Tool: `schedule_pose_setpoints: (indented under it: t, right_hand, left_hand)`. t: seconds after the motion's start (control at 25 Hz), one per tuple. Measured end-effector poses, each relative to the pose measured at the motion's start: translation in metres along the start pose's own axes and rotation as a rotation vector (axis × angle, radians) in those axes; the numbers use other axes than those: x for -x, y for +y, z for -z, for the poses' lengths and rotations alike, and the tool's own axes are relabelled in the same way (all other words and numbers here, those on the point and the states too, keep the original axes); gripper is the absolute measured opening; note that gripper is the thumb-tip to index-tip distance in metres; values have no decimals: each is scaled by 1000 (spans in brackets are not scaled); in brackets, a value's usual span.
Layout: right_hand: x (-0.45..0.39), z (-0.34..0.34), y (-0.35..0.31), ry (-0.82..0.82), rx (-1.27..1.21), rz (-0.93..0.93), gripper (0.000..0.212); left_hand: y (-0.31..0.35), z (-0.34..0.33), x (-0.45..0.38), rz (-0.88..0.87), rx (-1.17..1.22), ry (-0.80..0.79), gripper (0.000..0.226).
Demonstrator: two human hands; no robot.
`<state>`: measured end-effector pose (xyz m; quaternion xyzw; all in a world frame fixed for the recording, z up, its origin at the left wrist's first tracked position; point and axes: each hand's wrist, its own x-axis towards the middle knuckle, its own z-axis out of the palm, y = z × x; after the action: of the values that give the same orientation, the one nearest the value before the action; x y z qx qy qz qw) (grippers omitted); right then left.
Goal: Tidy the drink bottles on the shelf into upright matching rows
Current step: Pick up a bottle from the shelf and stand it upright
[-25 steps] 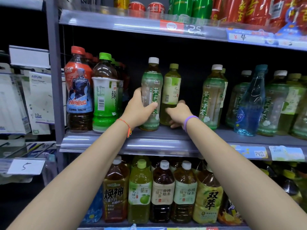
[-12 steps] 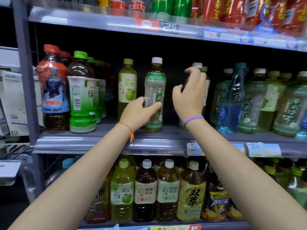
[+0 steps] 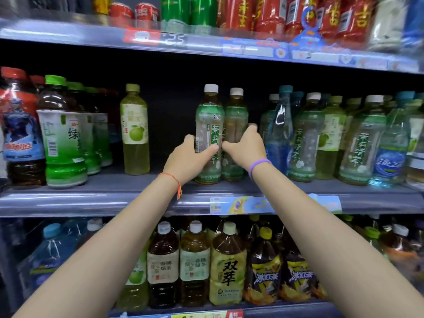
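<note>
Now the left hand [image 3: 188, 160] grips one upright tea bottle [image 3: 209, 134] while the right hand [image 3: 246, 148] grips its neighbour [image 3: 235, 115] on the shelf [image 3: 91, 198].

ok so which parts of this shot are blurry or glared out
Head view: the top-shelf cans and right-edge bottles smear with motion blur; glare streaks the middle shelf rail; the shelf lines bow from wide-angle distortion; the jasmine tea bottle stays fairly readable.

Both arms are bare, with no sleeves. The left hand [image 3: 187, 160] has a thin orange string band [image 3: 171, 177] on its wrist, with a little knot and loose ends hanging down. The right hand [image 3: 245, 149] has a smooth purple band [image 3: 259, 164] on its wrist.
</note>
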<state>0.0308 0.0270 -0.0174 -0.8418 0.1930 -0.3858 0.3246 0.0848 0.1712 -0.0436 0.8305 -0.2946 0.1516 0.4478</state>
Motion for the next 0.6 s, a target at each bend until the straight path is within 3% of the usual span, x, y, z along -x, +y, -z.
schedule_pose_setpoints:
  t: [0.12, 0.32, 0.44, 0.52, 0.6]
  right_hand:
    - [0, 8, 9, -45, -12, -14, 70]
    - [5, 12, 16, -205, -61, 80, 64]
    - [14, 9, 14, -295, 27, 194, 46]
    - [14, 4, 15, -325, 131, 276, 32]
    - [7, -1, 17, -215, 193, 261, 29]
  left_hand:
    - [10, -11, 0, 21, -26, 25, 50]
    - [9, -16, -8, 67, -73, 207, 62]
    - [-4, -13, -16, 166, 5, 236, 65]
    - [-6, -10, -17, 207, 110, 210, 85]
    - [-3, -7, -14, 208, 135, 138, 110]
